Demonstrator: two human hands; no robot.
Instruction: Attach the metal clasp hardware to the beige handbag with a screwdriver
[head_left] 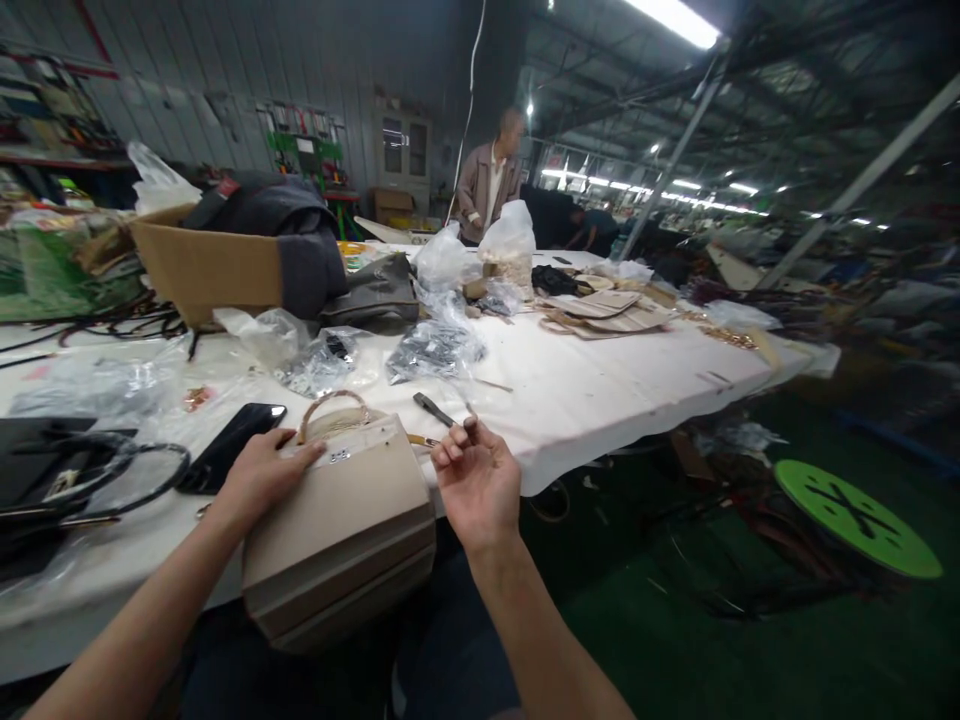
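Observation:
A beige handbag (337, 510) with a looped handle (334, 395) and small metal fittings on its top leans over the table's near edge, close to my lap. My left hand (266, 470) grips its upper left side, thumb lying on the top near the metal piece. To the right of the bag, my right hand (480, 480) is raised palm up with the fingertips pinched together. Something thin and dark shows at those fingertips, too small to name. Just beyond them lies a dark flat-ended tool (433, 408) on the table. A black phone (236, 445) rests left of the bag.
Clear plastic bags (439, 345) with small parts lie across the white table (570, 400). Flat beige pieces (607, 315) are stacked farther right. A cardboard box (210, 270) holds dark material. A green-topped stool (855, 515) stands at right. Another person (487, 185) stands behind the table.

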